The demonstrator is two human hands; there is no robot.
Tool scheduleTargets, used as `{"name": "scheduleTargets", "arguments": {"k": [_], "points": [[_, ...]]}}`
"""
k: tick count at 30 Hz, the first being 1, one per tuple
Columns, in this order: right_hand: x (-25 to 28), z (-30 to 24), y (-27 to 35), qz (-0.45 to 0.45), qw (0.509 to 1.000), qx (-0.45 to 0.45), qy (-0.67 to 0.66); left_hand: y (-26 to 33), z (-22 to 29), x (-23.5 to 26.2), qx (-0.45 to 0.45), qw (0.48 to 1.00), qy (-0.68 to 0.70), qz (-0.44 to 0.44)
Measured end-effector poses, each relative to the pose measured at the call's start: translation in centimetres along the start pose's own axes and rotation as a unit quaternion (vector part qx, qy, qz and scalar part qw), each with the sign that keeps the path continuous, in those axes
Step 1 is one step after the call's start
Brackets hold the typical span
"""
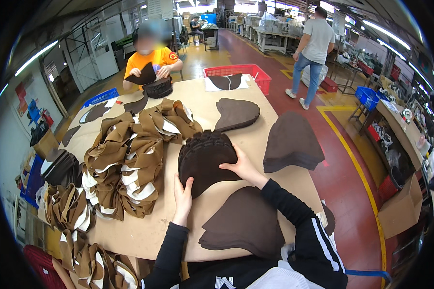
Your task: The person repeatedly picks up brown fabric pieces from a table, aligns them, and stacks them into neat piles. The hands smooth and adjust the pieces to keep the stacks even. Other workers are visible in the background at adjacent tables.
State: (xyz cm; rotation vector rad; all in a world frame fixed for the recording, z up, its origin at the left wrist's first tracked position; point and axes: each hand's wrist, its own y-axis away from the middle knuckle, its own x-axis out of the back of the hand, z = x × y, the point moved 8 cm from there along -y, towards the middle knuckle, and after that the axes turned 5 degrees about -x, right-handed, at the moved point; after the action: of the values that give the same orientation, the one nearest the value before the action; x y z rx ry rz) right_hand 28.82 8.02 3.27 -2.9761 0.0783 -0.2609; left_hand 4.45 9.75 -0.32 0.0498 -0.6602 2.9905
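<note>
Left hand lies open, palm flat against the near-left edge of a stack of dark brown cut pieces at mid tabletop. Right hand open too, fingers spread on the stack's right edge; stack held between both. Tan-and-white bundles lie just left of it. Flat brown stack near the body. Across the tabletop, a person in an orange shirt holds dark pieces.

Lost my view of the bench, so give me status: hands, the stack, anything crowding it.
Left hand and right hand flat against dark brown stack, open. Stack sits on table. Tan folded pieces close on its left; flat brown pile just below.
</note>
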Motion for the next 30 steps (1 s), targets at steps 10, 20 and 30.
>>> {"name": "scheduleTargets", "arguments": {"k": [10,20,30], "points": [[1.8,3.7,3.1,-0.070,0.995,-0.028,-0.059,2.9,-1.8,-2.2,0.020,0.997,-0.009,-0.081],[3.3,1.8,2.0,-0.058,0.998,-0.022,0.009,-0.1,-0.2,-2.5,0.084,0.979,-0.111,-0.152],[2.6,2.3,3.3,-0.027,0.997,-0.025,-0.068,0.5,-0.2,-2.2,-0.028,0.999,0.001,-0.037]]}}
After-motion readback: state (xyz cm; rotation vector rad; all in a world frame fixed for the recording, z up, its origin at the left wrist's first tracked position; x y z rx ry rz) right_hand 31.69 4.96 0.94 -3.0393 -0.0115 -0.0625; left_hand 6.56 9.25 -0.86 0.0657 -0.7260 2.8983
